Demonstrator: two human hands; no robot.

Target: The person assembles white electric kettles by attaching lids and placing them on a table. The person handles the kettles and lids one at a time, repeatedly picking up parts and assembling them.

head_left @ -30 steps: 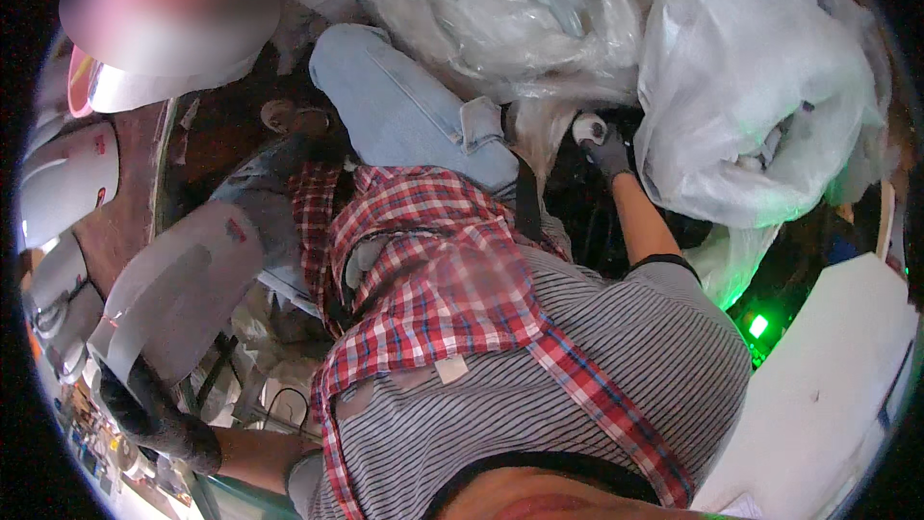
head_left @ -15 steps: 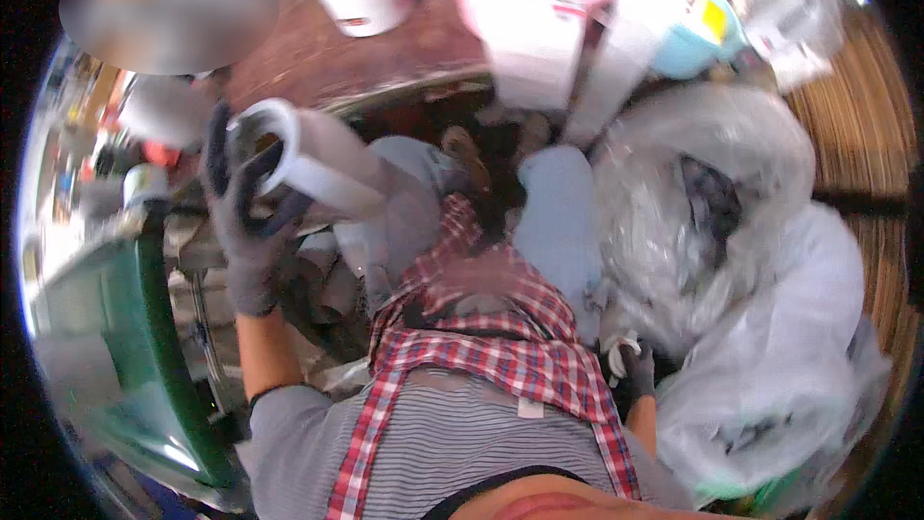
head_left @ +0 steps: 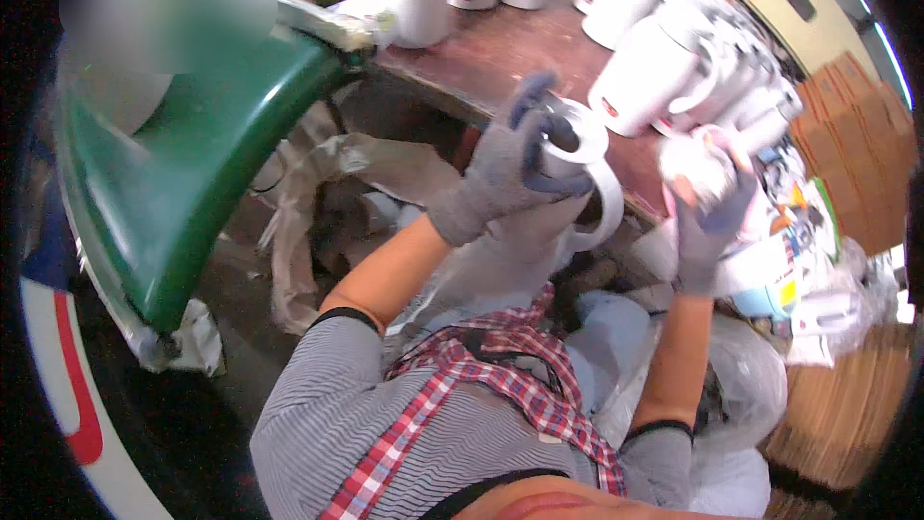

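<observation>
I see a reddish table (head_left: 525, 43) in front, with several white jugs (head_left: 626, 82) standing on it. At my left is a smooth green seat (head_left: 226, 154). One more white jug, the held jug (head_left: 560, 217), is near the table's edge; my left hand (head_left: 505, 164) grips it at the rim. My right hand (head_left: 710, 231) curls its fingers around a small white roundish thing (head_left: 691, 166), blurred, so its kind I cannot tell.

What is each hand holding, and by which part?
The left hand holds a white jug at its open top; the right hand holds a white thing, too blurred to tell by which part.
</observation>
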